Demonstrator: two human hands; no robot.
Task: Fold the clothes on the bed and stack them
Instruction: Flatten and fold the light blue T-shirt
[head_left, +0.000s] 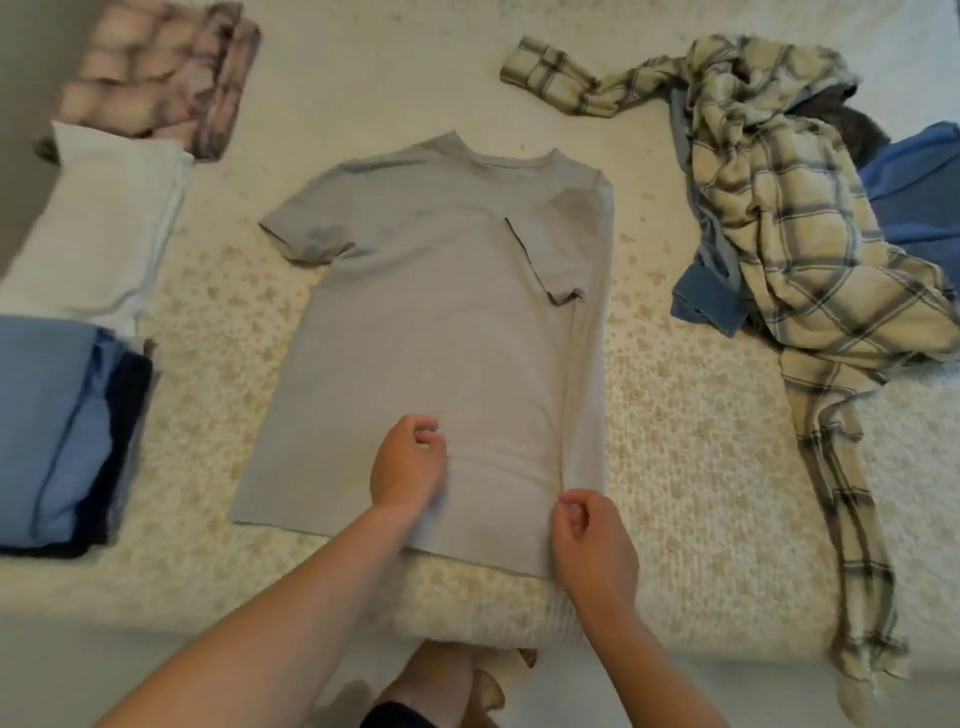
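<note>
A grey t-shirt (431, 312) lies flat in the middle of the bed (701, 441), collar away from me. Its right side and right sleeve are folded inward over the front. My left hand (408, 465) rests on the lower middle of the shirt with loosely curled fingers, holding nothing. My right hand (597, 545) is at the lower right corner, thumb and forefinger pinching the folded edge near the hem.
Folded clothes lie along the left: a blue and navy stack (47, 426), a white piece (98, 223) and a pink patterned piece (156, 73). On the right, a crumpled cream plaid shirt (779, 234) lies over blue garments (914, 187). The bed's near edge is just below the shirt's hem.
</note>
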